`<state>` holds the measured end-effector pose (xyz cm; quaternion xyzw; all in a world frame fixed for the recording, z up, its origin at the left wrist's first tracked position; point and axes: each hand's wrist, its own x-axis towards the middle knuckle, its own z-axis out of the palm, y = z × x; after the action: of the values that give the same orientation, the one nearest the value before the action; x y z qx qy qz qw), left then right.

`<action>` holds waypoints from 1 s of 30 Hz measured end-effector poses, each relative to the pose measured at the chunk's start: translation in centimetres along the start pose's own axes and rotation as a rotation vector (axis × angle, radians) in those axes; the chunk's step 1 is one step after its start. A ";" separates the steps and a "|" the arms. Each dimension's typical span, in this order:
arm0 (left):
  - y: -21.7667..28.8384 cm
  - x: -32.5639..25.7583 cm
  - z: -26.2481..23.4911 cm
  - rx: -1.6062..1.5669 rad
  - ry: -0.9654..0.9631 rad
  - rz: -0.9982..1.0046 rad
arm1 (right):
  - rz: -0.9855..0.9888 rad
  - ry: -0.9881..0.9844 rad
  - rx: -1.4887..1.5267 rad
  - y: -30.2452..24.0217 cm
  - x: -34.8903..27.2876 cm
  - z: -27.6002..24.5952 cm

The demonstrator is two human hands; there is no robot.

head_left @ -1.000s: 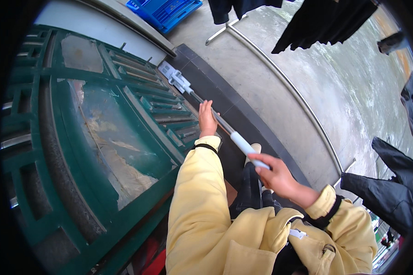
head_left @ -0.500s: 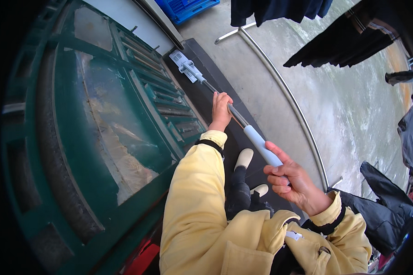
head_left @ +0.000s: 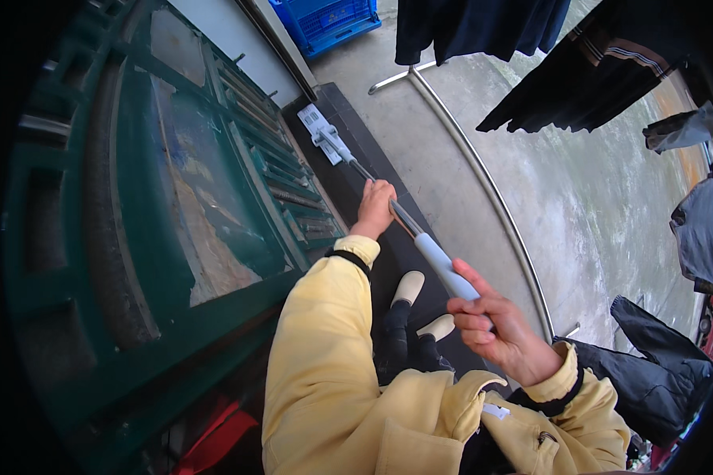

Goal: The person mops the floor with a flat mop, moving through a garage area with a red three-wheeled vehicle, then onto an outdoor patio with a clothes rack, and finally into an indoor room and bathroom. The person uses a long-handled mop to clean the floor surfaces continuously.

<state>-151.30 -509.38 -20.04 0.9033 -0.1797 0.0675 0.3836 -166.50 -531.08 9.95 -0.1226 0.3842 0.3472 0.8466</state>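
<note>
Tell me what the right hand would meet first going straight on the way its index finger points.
Probably the left hand, which grips the metal pole ahead; the right hand, holding the pale handle, points roughly along it. Depth is unclear, so it might pass beside it.

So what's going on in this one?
A person in a yellow jacket is holding a flat mop with both hands. The left hand is around the metal pole, while the right hand grips the end of the light-blue handle, index finger extended. The mop head is over the dark tiled strip, beside a green panelled gate. Dark garments hang on the far side.
</note>
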 end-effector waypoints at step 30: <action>0.0 3.0 4.2 0.007 -0.128 -0.044 | 0.008 0.084 -0.054 -3.3 -2.4 -0.1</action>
<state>-148.60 -513.15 -22.20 0.9108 -0.1837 0.0015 0.3698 -165.38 -534.74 11.47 -0.1583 0.4103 0.3555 0.8247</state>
